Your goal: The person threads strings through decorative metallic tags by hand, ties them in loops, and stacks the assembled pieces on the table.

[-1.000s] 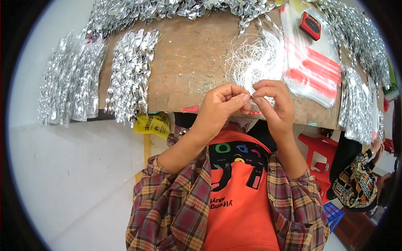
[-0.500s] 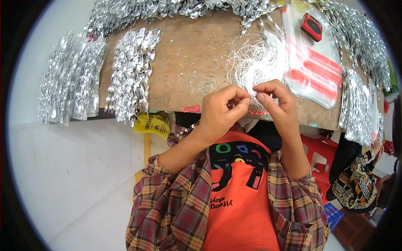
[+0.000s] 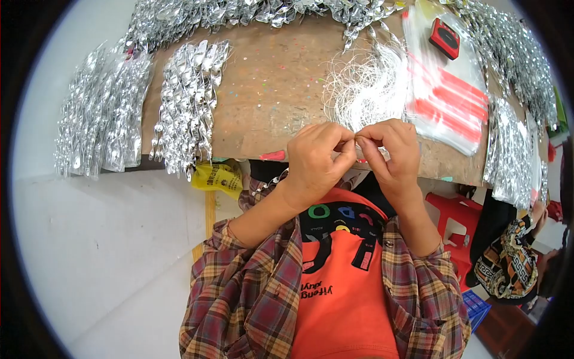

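In the head view my left hand [image 3: 321, 154] and my right hand [image 3: 392, 157] meet at the fingertips above the table's near edge. Both are closed in a pinch, thumb against fingers. Whatever sits between the tips is too small to make out. Just beyond them lies a loose bundle of white string [image 3: 373, 84], partly covered by my fingers. A few small silvery pieces [image 3: 281, 178] show beside my left wrist; I cannot tell whether they hang from that hand.
Silver twisted strands lie in a bunch [image 3: 188, 99] and bagged rows [image 3: 104, 113] at left, with more along the back [image 3: 239, 15] and right [image 3: 508, 146]. Clear bags with red strips [image 3: 451, 105] hold a red device [image 3: 445, 39]. Another person's patterned sleeve [image 3: 508, 263] is at right.
My right hand has moved left and its fingertips have closed against those of my left hand. The items on the table have stayed put.
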A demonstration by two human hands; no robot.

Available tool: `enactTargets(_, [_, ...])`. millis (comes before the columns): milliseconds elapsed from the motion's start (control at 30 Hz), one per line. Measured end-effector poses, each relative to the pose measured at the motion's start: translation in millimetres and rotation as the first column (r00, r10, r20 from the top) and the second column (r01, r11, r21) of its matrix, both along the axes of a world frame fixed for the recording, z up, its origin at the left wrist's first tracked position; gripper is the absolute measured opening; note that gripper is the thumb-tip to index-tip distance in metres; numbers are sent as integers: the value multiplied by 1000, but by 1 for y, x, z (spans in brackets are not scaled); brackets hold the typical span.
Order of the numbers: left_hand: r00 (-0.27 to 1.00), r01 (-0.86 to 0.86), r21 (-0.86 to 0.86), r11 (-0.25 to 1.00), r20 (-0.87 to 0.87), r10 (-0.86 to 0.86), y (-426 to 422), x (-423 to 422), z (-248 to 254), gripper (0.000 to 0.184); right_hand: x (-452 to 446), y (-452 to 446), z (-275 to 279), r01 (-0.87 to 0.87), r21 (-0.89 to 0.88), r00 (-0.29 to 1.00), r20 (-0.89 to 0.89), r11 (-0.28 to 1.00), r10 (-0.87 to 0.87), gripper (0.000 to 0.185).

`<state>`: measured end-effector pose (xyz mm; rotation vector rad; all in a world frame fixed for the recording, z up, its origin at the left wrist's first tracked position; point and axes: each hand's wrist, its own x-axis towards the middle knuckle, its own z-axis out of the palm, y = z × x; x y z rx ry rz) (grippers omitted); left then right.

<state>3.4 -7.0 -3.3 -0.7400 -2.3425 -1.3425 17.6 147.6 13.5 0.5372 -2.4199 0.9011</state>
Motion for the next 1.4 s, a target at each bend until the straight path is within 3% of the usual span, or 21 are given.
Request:
enactTargets(67, [966, -24, 172, 985, 256, -21, 2, 4, 1, 7, 3, -1, 1, 19, -72, 998, 53, 997, -15, 10])
enactTargets(100, [967, -22, 173, 985, 256, -23, 2, 4, 2, 7, 4, -1, 1, 21, -71, 998, 53, 997, -17, 10])
enactTargets(167, [668, -75, 582, 810, 632, -392, 0, 3, 4, 10, 5, 0, -1, 18, -216, 988, 155, 976, 16, 12])
enactTargets(200, [669, -75, 582, 810, 632, -393, -1, 2, 3, 10, 5, 1, -2, 18, -216, 988, 155, 976, 16, 12])
enactTargets(267, [517, -86, 724, 685, 620, -590, -4, -4, 0, 14, 5, 2, -3, 14, -189, 993, 119, 982, 9, 13])
enactTargets(300, [518, -86, 724, 684, 619, -590, -5, -4, 0, 14, 3, 3, -4, 13, -189, 993, 119, 982, 10, 13])
enactTargets(367, [483, -103, 724, 682, 636, -602, -6, -5, 1, 15, 0, 4, -6, -18, -54, 993, -115, 998, 12, 14])
enactTargets(500, [446, -141, 742, 655, 638, -627, -8, -6, 2, 13, 1, 6, -7, -38, -15, 988, -148, 999, 36, 14])
enactTargets(567, [411, -177, 776, 606, 618, -670, -9, -6, 2, 13, 2, 7, -11, -42, -357, 990, 109, 933, 86, 14])
enactTargets(700, [389, -191, 797, 574, 598, -701, -8, -6, 0, 14, -2, 8, -14, 15, -322, 983, 178, 947, 46, 13])
enactTargets(800, [385, -208, 791, 575, 607, -696, -7, -5, 2, 13, 0, 5, -14, -43, -267, 983, 162, 963, 89, 12])
enactTargets(1100, [479, -207, 757, 619, 631, -611, -2, -3, 1, 9, -4, 4, -13, -62, -118, 993, -103, 991, 50, 15])
enactTargets(1167, [554, -132, 662, 738, 666, -499, -1, -2, 3, 9, -4, 5, -13, -34, -20, 984, -178, 999, 30, 17])
enactTargets(1267, [636, -65, 604, 794, 638, -434, 0, 1, 4, 9, -4, 4, -12, -6, 19, 979, -206, 1000, 9, 17])
enactTargets(1400, [644, -70, 595, 801, 640, -419, 0, 2, 4, 10, -2, 6, -12, -10, -56, 993, -122, 998, 3, 15])
